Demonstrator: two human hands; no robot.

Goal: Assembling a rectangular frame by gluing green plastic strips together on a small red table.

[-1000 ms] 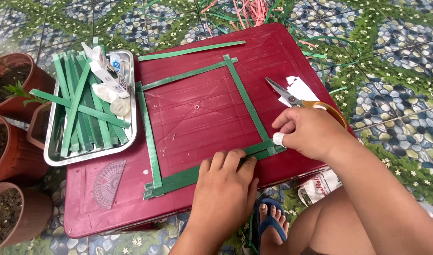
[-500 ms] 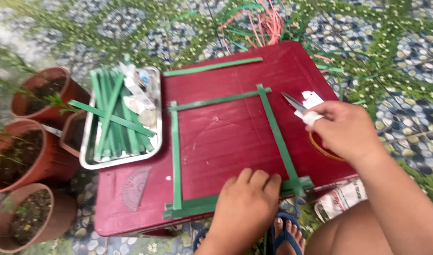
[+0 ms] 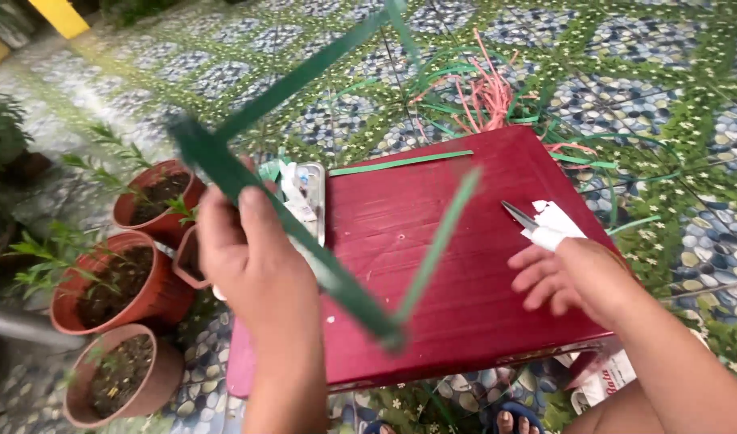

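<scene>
- Left hand fingers are clamped on one strip of a green strip frame, held up tilted over the worktop's left edge, blurred.
- Right hand fingers lie loosely apart over the right edge, holding nothing.
- Scissors lie just beyond them on the red worktop.
- Clay pots stand left.

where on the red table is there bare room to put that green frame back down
The middle of the red table is bare, bordered by the loose green strip at the far edge, the metal tray on the left and the scissors on the right. The left hand holds the green frame above it. It is crowded around the right hand.
</scene>
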